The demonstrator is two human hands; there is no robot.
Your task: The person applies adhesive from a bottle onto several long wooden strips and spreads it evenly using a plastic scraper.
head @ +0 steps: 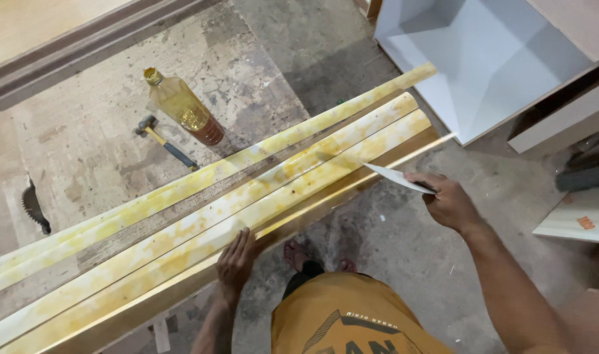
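Workshop, rough concrete floor [391,236], worn table [83,144] with a saw blade [34,208] poking up through it. Long strips [201,229] lie side by side across the table, smeared yellow with glue nearly end to end, patchy in places. Your left hand [235,262] lies flat and unclenched on the nearest strip, steadying it. Your right hand [449,202] pinches a thin white card scraper [398,177], its edge just off the near strip's far end. Spreading looks mostly done, judging by the coverage; thin patches are left to even out. Glue bottle [183,108] and hammer [163,141] lie behind the strips, untouched. White cabinet [489,59] on floor, well apart.
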